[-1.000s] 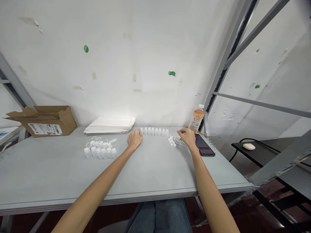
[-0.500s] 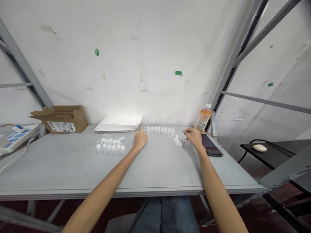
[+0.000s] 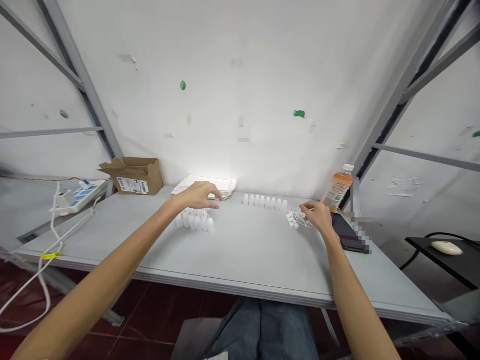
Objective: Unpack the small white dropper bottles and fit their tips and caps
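Observation:
My left hand [image 3: 200, 195] hovers above a cluster of small white bottles [image 3: 198, 223], thumb and fingers apart, with nothing between them. It hides the back of that cluster. My right hand [image 3: 317, 215] is at a little pile of white caps with thin cords [image 3: 293, 220]. Its thumb and forefinger are pinched together at the pile's edge; what they hold, if anything, is too small to make out. Between the hands, against the wall, stands a straight row of small white bottles [image 3: 264, 202].
White paper sheets [image 3: 191, 183] lie stacked at the back, right of an open cardboard box [image 3: 138, 176]. A drink bottle [image 3: 339, 189] and a phone [image 3: 350, 235] are beside my right hand. A power strip [image 3: 80, 197] with cables lies far left.
My left hand has left the end of the bottle row, moved left over the cluster and opened its fingers. My right hand stays at the pile. The view has turned left.

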Tool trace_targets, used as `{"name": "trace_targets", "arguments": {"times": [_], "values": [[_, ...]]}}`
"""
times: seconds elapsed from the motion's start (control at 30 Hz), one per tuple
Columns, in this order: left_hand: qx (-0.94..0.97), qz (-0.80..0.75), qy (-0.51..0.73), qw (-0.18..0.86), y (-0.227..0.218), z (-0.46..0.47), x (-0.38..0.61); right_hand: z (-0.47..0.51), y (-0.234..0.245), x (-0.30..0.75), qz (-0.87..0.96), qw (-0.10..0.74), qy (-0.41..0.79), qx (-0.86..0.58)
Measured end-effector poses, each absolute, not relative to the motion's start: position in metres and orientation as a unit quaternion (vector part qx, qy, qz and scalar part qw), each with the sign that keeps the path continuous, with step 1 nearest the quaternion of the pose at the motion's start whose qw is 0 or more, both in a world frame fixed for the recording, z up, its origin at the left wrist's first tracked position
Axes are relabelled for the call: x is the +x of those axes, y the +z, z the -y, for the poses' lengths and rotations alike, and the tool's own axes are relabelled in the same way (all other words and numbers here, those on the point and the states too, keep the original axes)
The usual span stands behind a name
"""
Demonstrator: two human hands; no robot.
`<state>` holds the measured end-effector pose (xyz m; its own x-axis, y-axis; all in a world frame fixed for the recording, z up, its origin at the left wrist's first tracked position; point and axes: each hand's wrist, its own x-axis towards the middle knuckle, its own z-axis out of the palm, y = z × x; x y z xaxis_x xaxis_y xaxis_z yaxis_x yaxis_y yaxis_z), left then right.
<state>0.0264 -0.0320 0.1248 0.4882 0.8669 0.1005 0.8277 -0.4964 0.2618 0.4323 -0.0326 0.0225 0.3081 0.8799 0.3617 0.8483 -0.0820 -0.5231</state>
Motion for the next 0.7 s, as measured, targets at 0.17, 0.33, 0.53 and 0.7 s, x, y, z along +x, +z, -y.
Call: {"name": "trace_targets", "arguments": {"times": [0.17,0.33,0.53,0.7], "values": [[0.855,-0.505,0.041,0.113,0.113,0.027,0.005,0.029,0.019,0.434,0.601,0.333,0.013,-0.726],[0.848,-0.501,0.076,0.156,0.104,0.032,0.014,0.028,0.019,0.434,0.603,0.332,0.014,-0.725],[0.870,-0.445,0.169,0.130,0.114,0.033,0.038,0.034,0.024,0.430,0.605,0.325,0.016,-0.726],[0.836,-0.396,0.305,0.226,0.096,0.028,0.090,0.035,0.029,0.415,0.617,0.353,0.003,-0.703]]}}
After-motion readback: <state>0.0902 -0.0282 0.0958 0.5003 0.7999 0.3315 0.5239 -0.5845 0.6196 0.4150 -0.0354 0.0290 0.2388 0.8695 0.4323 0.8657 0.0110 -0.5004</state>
